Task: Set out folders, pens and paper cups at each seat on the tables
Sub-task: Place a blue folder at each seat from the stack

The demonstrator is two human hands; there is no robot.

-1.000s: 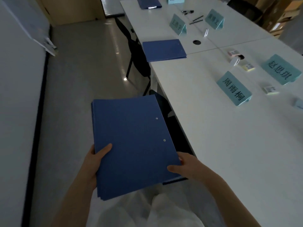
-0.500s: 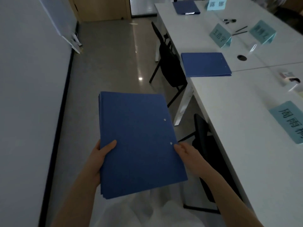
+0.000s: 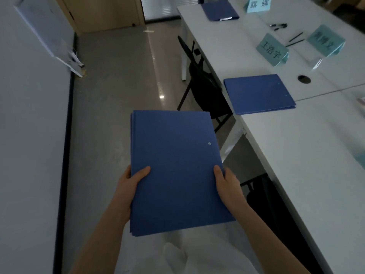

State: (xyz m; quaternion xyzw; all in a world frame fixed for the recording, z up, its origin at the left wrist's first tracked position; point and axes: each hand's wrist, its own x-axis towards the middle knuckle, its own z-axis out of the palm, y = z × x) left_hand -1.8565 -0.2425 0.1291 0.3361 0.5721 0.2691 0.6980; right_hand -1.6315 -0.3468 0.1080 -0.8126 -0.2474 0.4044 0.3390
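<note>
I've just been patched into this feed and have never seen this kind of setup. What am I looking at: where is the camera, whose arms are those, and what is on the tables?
There is no machine here. The single view comes from a camera worn on a person's head, looking forward and down, so the two bare arms at the bottom are the wearer's own. The left hand and right hand each grip a side of a stack of blue folders, thumbs on top, held in the aisle beside the white tables. On the tables lie a blue folder, a second, farther folder, teal name cards and a few pens. Dark chairs stand at the table edge. No paper cups are visible.
</note>
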